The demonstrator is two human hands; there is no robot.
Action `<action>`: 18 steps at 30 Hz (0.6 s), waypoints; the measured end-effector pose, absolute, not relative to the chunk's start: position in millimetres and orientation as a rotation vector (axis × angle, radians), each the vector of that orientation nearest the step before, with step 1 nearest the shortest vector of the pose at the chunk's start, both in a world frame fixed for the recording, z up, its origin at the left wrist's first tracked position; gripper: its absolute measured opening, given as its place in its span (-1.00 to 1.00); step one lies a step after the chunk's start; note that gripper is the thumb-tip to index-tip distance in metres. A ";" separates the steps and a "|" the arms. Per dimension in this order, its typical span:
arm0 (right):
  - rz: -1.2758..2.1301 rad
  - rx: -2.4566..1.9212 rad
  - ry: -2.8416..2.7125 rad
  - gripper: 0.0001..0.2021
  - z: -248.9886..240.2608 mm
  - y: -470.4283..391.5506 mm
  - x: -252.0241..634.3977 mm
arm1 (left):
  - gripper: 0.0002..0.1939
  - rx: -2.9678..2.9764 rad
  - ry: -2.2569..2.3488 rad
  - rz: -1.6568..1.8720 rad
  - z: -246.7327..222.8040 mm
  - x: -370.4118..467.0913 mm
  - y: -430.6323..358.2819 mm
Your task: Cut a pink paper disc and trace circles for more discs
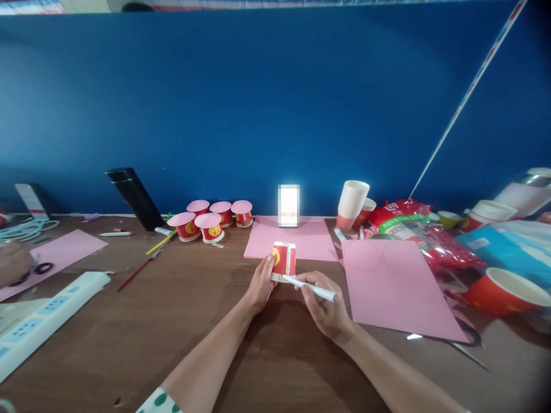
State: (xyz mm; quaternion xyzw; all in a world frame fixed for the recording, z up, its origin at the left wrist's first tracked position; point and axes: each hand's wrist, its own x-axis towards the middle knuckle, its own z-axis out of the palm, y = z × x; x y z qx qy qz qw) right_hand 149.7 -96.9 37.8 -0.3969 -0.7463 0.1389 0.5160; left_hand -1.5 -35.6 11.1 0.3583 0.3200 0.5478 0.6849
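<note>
My left hand (260, 285) grips a small red paper cup (289, 259) with a gold emblem and a white strip down its side. In my right hand (326, 307) is a white pen (316, 287), its tip at the cup's lower edge; I cannot tell whether it touches. Both hands are over the middle of the brown table (172, 344). Just beyond them lie stacked pink sheets (310, 235). To the left of these stand several red cups (213, 230), each topped with a pink paper disc.
A pink sheet (396, 281) with faint circles lies right, partly over scissors (473, 335). White cups (353, 201), a red bag (451, 244) and an orange cup (512, 292) stand beyond. Left are a power strip (51, 315), a black flask (135, 198) and another person's hand (15, 264).
</note>
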 end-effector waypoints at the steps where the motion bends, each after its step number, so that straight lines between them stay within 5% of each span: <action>1: 0.332 -0.953 -1.797 -0.85 37.6 -96.7 149.6 | -0.71 0.805 0.719 1.230 11.1 -1.7 -35.5; 18: 0.311 -0.948 -1.808 -0.85 37.5 -96.8 148.5 | -0.71 0.834 0.731 1.228 6.1 -2.6 -33.3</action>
